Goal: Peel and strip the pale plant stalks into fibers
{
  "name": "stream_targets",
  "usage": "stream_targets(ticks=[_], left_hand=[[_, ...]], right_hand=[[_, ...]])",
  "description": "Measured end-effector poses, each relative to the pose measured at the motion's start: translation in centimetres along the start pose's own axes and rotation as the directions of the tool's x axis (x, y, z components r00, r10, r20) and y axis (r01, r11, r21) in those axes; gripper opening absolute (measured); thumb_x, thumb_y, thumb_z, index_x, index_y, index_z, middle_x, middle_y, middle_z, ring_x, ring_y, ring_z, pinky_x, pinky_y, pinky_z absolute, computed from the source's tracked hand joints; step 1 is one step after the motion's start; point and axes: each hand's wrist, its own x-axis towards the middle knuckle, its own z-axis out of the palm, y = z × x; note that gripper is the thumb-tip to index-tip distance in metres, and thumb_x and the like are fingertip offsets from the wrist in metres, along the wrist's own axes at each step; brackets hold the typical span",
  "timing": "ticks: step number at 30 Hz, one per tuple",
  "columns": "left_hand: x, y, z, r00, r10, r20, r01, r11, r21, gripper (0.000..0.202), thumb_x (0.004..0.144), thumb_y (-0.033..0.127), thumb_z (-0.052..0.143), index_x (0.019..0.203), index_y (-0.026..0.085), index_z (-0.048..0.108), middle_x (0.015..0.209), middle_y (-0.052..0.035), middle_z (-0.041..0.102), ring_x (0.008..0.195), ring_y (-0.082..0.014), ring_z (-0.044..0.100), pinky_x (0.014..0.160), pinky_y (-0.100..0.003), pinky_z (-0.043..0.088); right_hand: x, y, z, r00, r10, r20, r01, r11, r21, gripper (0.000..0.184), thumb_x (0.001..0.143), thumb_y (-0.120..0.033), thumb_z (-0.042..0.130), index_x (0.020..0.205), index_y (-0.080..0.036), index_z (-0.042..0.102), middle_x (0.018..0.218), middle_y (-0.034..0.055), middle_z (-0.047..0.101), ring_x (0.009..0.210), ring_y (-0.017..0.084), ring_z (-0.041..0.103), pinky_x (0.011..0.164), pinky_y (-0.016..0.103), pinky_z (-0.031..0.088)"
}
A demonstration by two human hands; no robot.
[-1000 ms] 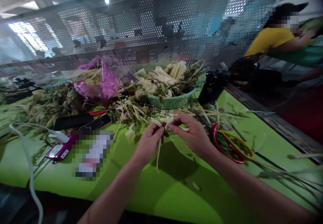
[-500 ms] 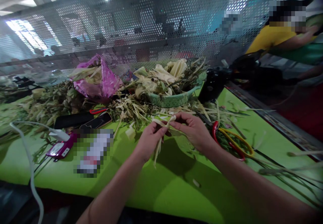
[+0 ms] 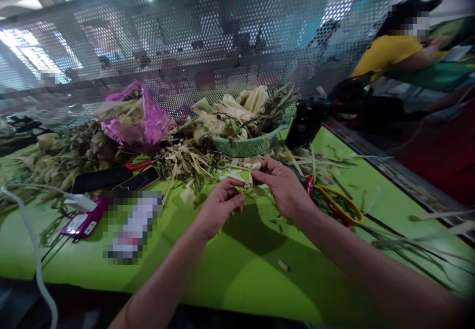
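Note:
A pale strip of dried husk (image 3: 252, 176), folded or twisted on itself, spans the gap between my two hands over the green tabletop. My right hand (image 3: 280, 185) pinches its upper part between thumb and fingers. On the lower left side, my left hand (image 3: 221, 204) has its curled fingers and thumb around the strip's lower end, which they partly hide. Red-handled scissors or pliers (image 3: 309, 184) lie beside my right wrist, along with a yellow loop handle (image 3: 343, 201).
Behind my hands stand a green basket (image 3: 243, 147) heaped with husks and a pink plastic bag (image 3: 152, 123). A dark phone (image 3: 137, 180), a purple device (image 3: 84, 222) with a white cable, and a black cylinder (image 3: 304, 123) are around. A co-worker in yellow (image 3: 389, 54) sits right.
My left hand's grip on the strip has shifted, and its thumb has drawn away from my right fingers. The strip's hanging tails no longer show. The view has turned slightly right.

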Motion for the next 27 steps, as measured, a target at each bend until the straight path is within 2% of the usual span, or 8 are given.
stream_targets(ticks=[3,6,9,11,15,18,23,27], left_hand=[[-0.1,-0.1,-0.1,0.999,-0.033,0.003,0.033,0.999,0.014,0.029,0.079,0.032,0.064,0.102,0.020,0.052,0.061,0.0048,0.054,0.055,-0.0077,0.047,0.058,-0.021,0.036],[-0.2,0.4,-0.6,0.998,-0.047,-0.038,0.048,0.999,0.023,0.031,0.079,0.036,0.063,0.105,0.020,0.053,0.078,-0.0010,0.062,0.074,-0.0125,0.058,0.071,-0.025,0.044],[-0.2,1.2,-1.4,0.960,0.111,-0.258,-0.088,0.991,0.101,0.027,0.086,0.040,0.053,0.105,0.021,0.056,0.105,-0.0055,0.063,0.098,-0.0161,0.057,0.086,-0.029,0.042],[-0.1,1.5,-1.7,0.927,0.212,-0.308,-0.155,0.968,0.199,0.028,0.088,0.040,0.049,0.107,0.021,0.057,0.110,-0.0055,0.062,0.104,-0.0164,0.055,0.090,-0.029,0.040],[0.0,1.5,-1.4,0.954,0.282,-0.103,-0.207,0.866,0.456,0.025,0.085,0.039,0.054,0.096,0.019,0.063,0.099,-0.0050,0.064,0.095,-0.0168,0.056,0.085,-0.028,0.041],[0.1,1.2,-0.8,0.954,0.297,-0.034,-0.229,0.799,0.556,0.022,0.081,0.039,0.059,0.083,0.018,0.064,0.087,-0.0042,0.064,0.086,-0.0172,0.057,0.079,-0.028,0.041],[0.4,0.6,-0.6,0.979,0.195,-0.062,-0.157,0.909,0.386,0.019,0.079,0.032,0.061,0.088,0.016,0.065,0.085,-0.0037,0.066,0.081,-0.0155,0.056,0.076,-0.026,0.042],[0.6,0.5,-0.9,0.953,0.159,-0.260,-0.142,0.986,0.082,0.016,0.077,0.032,0.062,0.084,0.017,0.062,0.077,0.0001,0.062,0.074,-0.0111,0.055,0.075,-0.024,0.042]], right_hand=[[0.0,-0.5,-0.1,1.000,-0.018,0.014,0.019,0.999,-0.042,0.020,0.069,-0.033,0.070,0.072,-0.018,0.057,0.066,-0.0021,0.055,0.060,0.011,0.050,0.062,0.026,0.043],[0.1,-0.9,-0.3,0.996,-0.064,0.065,0.072,0.988,-0.134,0.020,0.071,-0.034,0.070,0.075,-0.018,0.057,0.066,-0.0021,0.055,0.060,0.011,0.050,0.061,0.026,0.043],[0.2,-1.0,-0.5,0.987,-0.106,0.122,0.128,0.972,-0.196,0.019,0.073,-0.034,0.068,0.076,-0.019,0.057,0.067,-0.0016,0.056,0.062,0.012,0.051,0.061,0.026,0.043],[0.1,-0.9,-0.5,0.976,-0.136,0.169,0.173,0.958,-0.228,0.016,0.075,-0.032,0.066,0.077,-0.019,0.057,0.068,-0.0015,0.056,0.063,0.012,0.051,0.062,0.026,0.043],[-0.3,-0.8,-0.3,0.955,-0.187,0.230,0.253,0.919,-0.302,0.012,0.078,-0.029,0.063,0.078,-0.019,0.057,0.068,-0.0017,0.056,0.065,0.012,0.051,0.063,0.026,0.041],[-0.7,-0.6,-0.1,0.946,-0.233,0.224,0.305,0.872,-0.382,0.009,0.079,-0.027,0.063,0.078,-0.019,0.059,0.069,-0.0017,0.056,0.066,0.012,0.051,0.063,0.026,0.040],[-1.1,-0.6,0.2,0.933,-0.289,0.213,0.354,0.841,-0.410,0.010,0.081,-0.028,0.061,0.086,-0.020,0.063,0.078,0.0003,0.062,0.073,0.014,0.055,0.068,0.027,0.043],[-1.2,-1.1,0.4,0.957,-0.280,0.076,0.289,0.895,-0.339,0.023,0.084,-0.036,0.057,0.100,-0.020,0.062,0.091,0.0037,0.062,0.079,0.016,0.056,0.071,0.028,0.045]])
